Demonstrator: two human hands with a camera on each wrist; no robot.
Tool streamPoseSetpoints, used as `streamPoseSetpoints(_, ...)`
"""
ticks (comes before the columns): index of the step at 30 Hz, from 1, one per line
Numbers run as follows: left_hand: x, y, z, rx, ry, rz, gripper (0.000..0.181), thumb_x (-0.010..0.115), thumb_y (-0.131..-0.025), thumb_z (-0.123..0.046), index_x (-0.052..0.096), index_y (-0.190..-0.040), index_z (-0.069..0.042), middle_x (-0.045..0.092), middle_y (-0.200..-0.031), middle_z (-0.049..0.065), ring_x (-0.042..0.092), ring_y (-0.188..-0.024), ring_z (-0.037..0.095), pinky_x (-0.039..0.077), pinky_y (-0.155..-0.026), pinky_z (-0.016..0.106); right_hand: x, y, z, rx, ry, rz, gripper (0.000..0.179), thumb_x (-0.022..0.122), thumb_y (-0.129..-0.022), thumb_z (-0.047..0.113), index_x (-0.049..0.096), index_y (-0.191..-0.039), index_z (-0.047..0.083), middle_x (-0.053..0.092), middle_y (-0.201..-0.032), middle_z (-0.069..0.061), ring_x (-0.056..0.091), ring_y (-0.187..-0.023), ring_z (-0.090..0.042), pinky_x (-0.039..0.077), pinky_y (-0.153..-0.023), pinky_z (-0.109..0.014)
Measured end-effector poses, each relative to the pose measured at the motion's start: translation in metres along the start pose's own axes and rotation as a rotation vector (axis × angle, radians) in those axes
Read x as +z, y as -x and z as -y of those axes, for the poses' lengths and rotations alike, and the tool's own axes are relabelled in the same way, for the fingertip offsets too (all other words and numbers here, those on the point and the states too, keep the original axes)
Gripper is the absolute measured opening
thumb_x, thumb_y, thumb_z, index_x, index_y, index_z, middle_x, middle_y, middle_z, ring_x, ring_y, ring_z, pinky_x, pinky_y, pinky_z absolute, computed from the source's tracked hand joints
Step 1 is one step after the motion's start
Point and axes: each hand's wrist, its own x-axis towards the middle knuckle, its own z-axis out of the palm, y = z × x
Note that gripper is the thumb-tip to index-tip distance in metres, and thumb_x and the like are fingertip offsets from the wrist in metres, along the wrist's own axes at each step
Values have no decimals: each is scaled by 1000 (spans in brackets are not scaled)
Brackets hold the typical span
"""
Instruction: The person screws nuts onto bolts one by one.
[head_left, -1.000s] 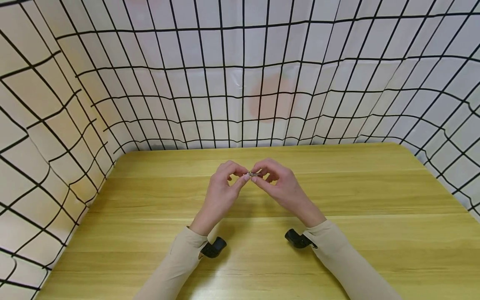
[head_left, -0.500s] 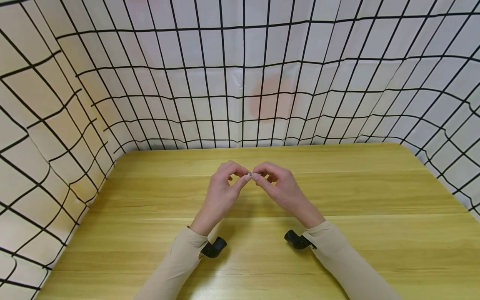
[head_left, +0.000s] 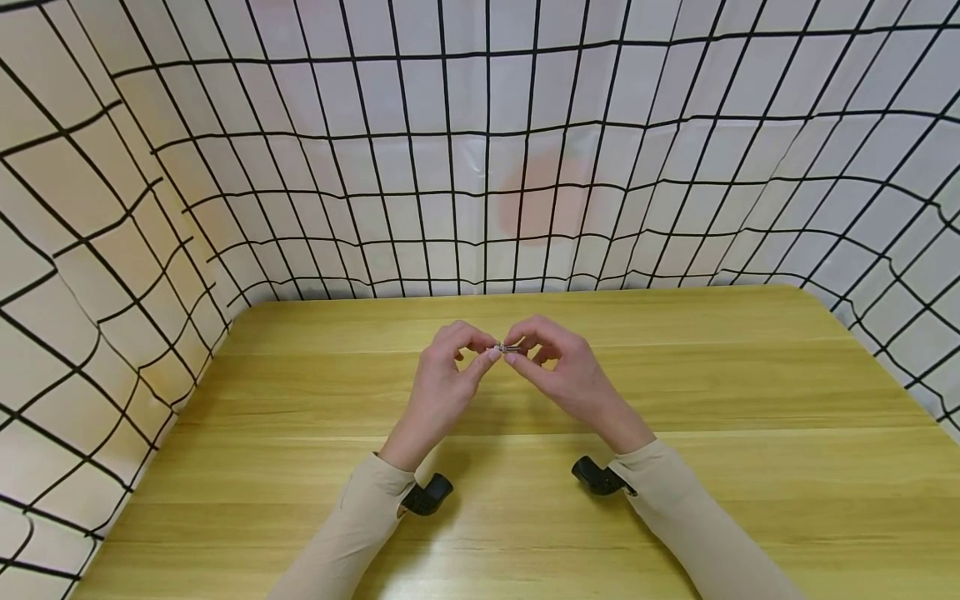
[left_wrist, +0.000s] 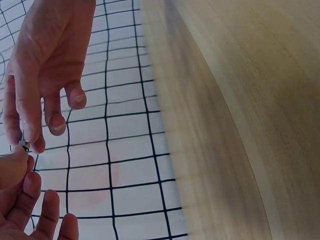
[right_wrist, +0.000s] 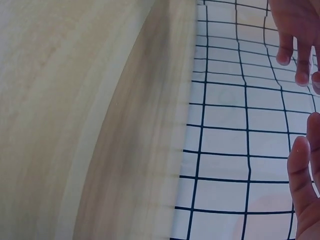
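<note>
In the head view a small metal bolt (head_left: pixel 512 348), with what looks like a nut at its left end, lies level between both hands above the table. My left hand (head_left: pixel 444 375) pinches its left end between thumb and index finger. From the other side my right hand (head_left: pixel 561 368) has thumb and index finger at the shaft, which shows between their tips. The left wrist view catches the small nut-like piece (left_wrist: pixel 24 145) where the two hands' fingertips meet. Seen from the right wrist, my right hand's fingers (right_wrist: pixel 301 170) are partly cut off at the edge and the bolt is out of sight.
Beneath the hands is a light wooden table (head_left: pixel 300 467). White sheeting with a black grid (head_left: pixel 420 167) surrounds its back and sides. Black wrist cameras (head_left: pixel 427 495) stick out from both beige sleeves.
The right thumb and fingers closed together over the shaft half a second ago; now they stand slightly farther apart and the shaft shows again. The left hand has stayed put.
</note>
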Motion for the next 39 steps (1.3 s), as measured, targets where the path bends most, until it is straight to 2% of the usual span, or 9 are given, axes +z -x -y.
streamPoseSetpoints(5, 0, 0, -1, 1, 0, 3, 5, 70, -92, -14, 70, -94, -10, 61, -90, -6, 52, -92, 13, 42, -80, 50, 2, 0, -5, -15, 30, -1, 18, 68, -89, -5, 62, -103, 4, 63, -99, -6, 61, -84, -20, 50, -66, -33)
streamPoseSetpoints(12, 0, 0, -1, -9, 3, 9, 4, 69, -93, -13, 70, -95, -10, 60, -90, -6, 51, -92, 12, 42, -82, 52, 3, 1, -12, 4, 19, 2, 16, 68, -91, -2, 63, -104, 6, 63, -100, -4, 60, -85, -19, 49, -66, -33)
streamPoseSetpoints(15, 0, 0, -1, -5, 3, 7, 4, 69, -92, -12, 70, -95, -10, 60, -90, -6, 51, -92, 12, 42, -82, 51, 4, 1, -22, 9, 12, 4, 14, 68, -92, 3, 64, -105, 9, 63, -100, -1, 60, -85, -17, 49, -66, -33)
streamPoseSetpoints(19, 0, 0, -1, 4, 3, 1, 3, 70, -92, -11, 70, -95, -10, 60, -90, -6, 51, -92, 12, 42, -81, 51, 5, 1, -22, 31, 16, 7, 14, 68, -92, 3, 64, -104, 8, 63, -99, -1, 59, -85, -17, 49, -67, -34)
streamPoseSetpoints(22, -1, 0, -1, 11, 4, -1, 4, 70, -92, -13, 70, -95, -10, 60, -89, -5, 51, -92, 13, 42, -81, 51, 5, 1, -11, 39, 27, 8, 12, 66, -92, -2, 63, -102, 4, 63, -97, -5, 59, -84, -18, 49, -67, -35)
streamPoseSetpoints(30, 0, 1, -1, 15, 0, 7, 6, 70, -92, -15, 70, -94, -9, 60, -89, -6, 52, -92, 13, 42, -82, 52, 9, 3, -38, 36, 9, 4, 6, 64, -96, 5, 65, -100, 9, 63, -89, -6, 57, -78, -16, 47, -64, -35)
streamPoseSetpoints(35, 1, 1, -2, 11, 7, 6, 6, 70, -92, -15, 70, -93, -9, 59, -88, -6, 51, -92, 13, 41, -82, 53, 10, 4, -42, 39, -4, 5, 4, 62, -99, 14, 65, -100, 13, 63, -88, 0, 57, -78, -14, 47, -64, -34)
streamPoseSetpoints(39, 1, 0, -1, 10, 5, 9, 5, 70, -92, -14, 70, -94, -9, 59, -88, -6, 51, -92, 13, 41, -82, 53, 10, 4, -41, 62, -4, 3, 5, 61, -99, 16, 66, -100, 14, 63, -90, 5, 58, -79, -15, 47, -65, -33)
